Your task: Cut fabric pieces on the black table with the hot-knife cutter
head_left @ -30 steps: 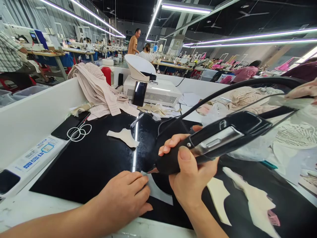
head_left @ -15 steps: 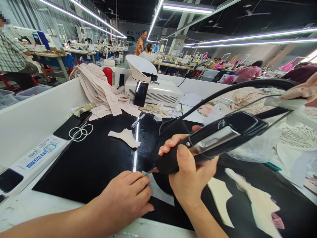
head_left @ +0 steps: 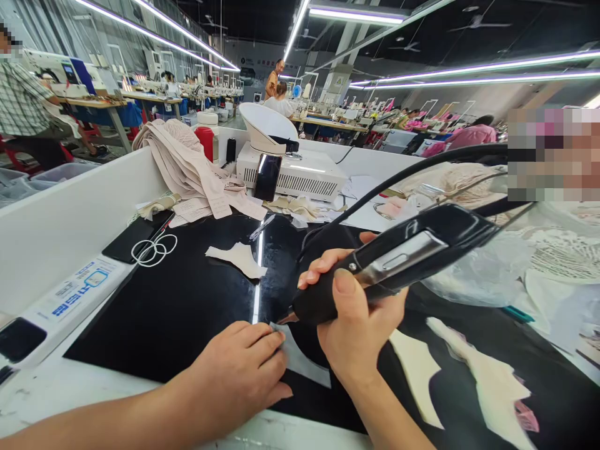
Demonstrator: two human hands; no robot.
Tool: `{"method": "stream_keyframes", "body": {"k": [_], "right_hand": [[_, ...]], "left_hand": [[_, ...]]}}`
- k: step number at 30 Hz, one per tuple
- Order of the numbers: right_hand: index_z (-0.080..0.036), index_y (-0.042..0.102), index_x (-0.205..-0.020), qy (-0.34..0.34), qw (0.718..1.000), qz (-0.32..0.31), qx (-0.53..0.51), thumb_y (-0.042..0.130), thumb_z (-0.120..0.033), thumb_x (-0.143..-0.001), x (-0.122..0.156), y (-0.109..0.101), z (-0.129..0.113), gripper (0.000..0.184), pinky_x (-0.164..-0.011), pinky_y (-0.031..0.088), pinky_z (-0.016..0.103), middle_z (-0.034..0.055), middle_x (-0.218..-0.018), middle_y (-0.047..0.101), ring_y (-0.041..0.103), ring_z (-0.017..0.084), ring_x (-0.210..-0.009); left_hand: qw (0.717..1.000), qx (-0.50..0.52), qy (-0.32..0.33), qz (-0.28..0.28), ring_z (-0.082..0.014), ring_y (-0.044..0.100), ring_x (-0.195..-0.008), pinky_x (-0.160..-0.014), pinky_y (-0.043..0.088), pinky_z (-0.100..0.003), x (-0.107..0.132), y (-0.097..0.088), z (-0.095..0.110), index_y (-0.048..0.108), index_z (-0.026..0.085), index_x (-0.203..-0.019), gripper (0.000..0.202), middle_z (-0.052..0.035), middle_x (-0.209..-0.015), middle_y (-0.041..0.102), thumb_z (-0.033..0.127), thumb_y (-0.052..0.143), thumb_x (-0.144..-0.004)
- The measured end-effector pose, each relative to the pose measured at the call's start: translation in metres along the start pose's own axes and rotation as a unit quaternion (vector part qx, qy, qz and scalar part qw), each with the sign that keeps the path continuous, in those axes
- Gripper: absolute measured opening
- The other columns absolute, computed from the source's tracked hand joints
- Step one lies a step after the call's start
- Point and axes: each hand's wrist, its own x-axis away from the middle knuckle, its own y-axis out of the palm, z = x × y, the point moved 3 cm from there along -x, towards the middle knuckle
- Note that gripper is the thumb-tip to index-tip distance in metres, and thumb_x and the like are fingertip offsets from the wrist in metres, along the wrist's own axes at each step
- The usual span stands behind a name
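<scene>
My right hand (head_left: 359,319) is wrapped round a black hand-held cutting tool (head_left: 403,256) with a metal plate on top and a black cable (head_left: 422,167) arching away to the right. Its tip touches the end of a thin grey fabric piece (head_left: 300,359) lying on the black work mat (head_left: 187,300). My left hand (head_left: 239,372) lies flat with fingers stretched out, pressing the left edge of that same piece down.
Cream fabric cut-outs (head_left: 487,381) lie at the right, another scrap (head_left: 239,257) in the middle. A phone (head_left: 134,236) and white rings (head_left: 152,249) sit left. A white machine (head_left: 290,169), stacked beige fabric (head_left: 187,162) and a white partition (head_left: 70,212) stand behind. Another person's blurred part (head_left: 553,153) is at right.
The tool in my right hand has lifted slightly and shifted left at the fabric's end. My left hand has stayed in place. The other person's hand at far right has moved.
</scene>
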Motion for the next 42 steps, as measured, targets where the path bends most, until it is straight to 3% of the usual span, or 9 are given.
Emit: {"method": "stream_keyframes", "body": {"k": [8,15,19,21,25,30,33,42], "right_hand": [[-0.032,0.069,-0.125,-0.016,0.999,0.016,0.030,0.096,-0.040,-0.089,0.000,-0.034,-0.034,0.045,-0.051,0.062,0.030,-0.0060,-0.082,0.071,0.068,0.017,-0.060],[-0.032,0.069,-0.125,-0.026,0.997,0.021,0.065,0.096,-0.045,-0.090,0.011,-0.056,-0.050,0.046,-0.052,0.063,0.032,-0.0052,-0.080,0.070,0.068,0.018,-0.060],[-0.033,0.070,-0.127,-0.019,0.998,0.030,0.049,0.095,-0.040,-0.092,0.014,-0.058,-0.051,0.043,-0.054,0.064,0.032,-0.0049,-0.083,0.071,0.068,0.017,-0.061],[-0.034,0.070,-0.127,-0.017,0.998,0.031,0.045,0.094,-0.039,-0.093,0.015,-0.057,-0.051,0.042,-0.055,0.064,0.031,-0.0053,-0.084,0.072,0.069,0.016,-0.062],[-0.034,0.068,-0.128,-0.008,0.999,0.017,0.046,0.094,-0.043,-0.094,0.017,-0.053,-0.048,0.044,-0.056,0.063,0.030,-0.0053,-0.086,0.072,0.069,0.016,-0.062],[-0.033,0.064,-0.118,-0.008,0.999,0.008,0.040,0.094,-0.046,-0.094,0.018,-0.050,-0.044,0.041,-0.052,0.060,0.027,-0.0063,-0.087,0.073,0.067,0.013,-0.058],[-0.032,0.062,-0.111,-0.003,0.999,0.008,0.035,0.093,-0.046,-0.095,0.019,-0.051,-0.043,0.038,-0.054,0.061,0.025,-0.0067,-0.087,0.074,0.067,0.012,-0.058],[-0.031,0.064,-0.116,0.005,1.000,0.010,0.014,0.097,-0.047,-0.092,0.024,-0.048,-0.047,0.044,-0.055,0.062,0.022,-0.0070,-0.085,0.074,0.066,0.010,-0.059]], "left_hand": [[1.000,0.002,0.007,0.000,-0.0221,0.078,-0.106,-0.082,0.061,-0.036,-0.002,-0.007,0.000,0.073,0.018,-0.116,0.029,-0.0054,-0.122,0.083,0.039,0.054,-0.122],[1.000,-0.004,0.023,0.013,-0.0217,0.077,-0.112,-0.092,0.061,-0.036,0.000,-0.011,-0.003,0.075,0.017,-0.119,0.037,-0.0057,-0.126,0.083,0.037,0.044,-0.125],[0.998,-0.009,0.038,0.048,-0.0195,0.076,-0.116,-0.111,0.055,-0.035,-0.002,-0.015,-0.001,0.075,0.017,-0.119,0.040,-0.0033,-0.123,0.084,0.034,0.040,-0.126],[0.998,0.000,0.045,0.053,-0.0186,0.076,-0.113,-0.114,0.054,-0.034,-0.007,-0.017,0.002,0.075,0.017,-0.120,0.042,-0.0025,-0.118,0.084,0.034,0.038,-0.127],[0.998,0.042,0.046,-0.004,-0.0204,0.077,-0.106,-0.102,0.061,-0.035,-0.017,-0.016,0.007,0.075,0.015,-0.121,0.047,-0.0057,-0.115,0.082,0.036,0.034,-0.127],[0.993,0.096,0.014,-0.068,-0.0224,0.076,-0.107,-0.097,0.066,-0.036,-0.021,-0.004,0.006,0.077,0.015,-0.123,0.035,-0.0089,-0.118,0.080,0.035,0.048,-0.123],[0.991,0.105,0.010,-0.077,-0.0240,0.075,-0.112,-0.101,0.066,-0.039,-0.017,0.000,0.005,0.077,0.016,-0.125,0.029,-0.0096,-0.120,0.079,0.031,0.053,-0.121],[0.996,0.061,0.030,-0.063,-0.0278,0.077,-0.116,-0.105,0.068,-0.046,-0.011,-0.004,0.009,0.078,0.020,-0.127,0.028,-0.0092,-0.127,0.080,0.030,0.053,-0.120]]}}
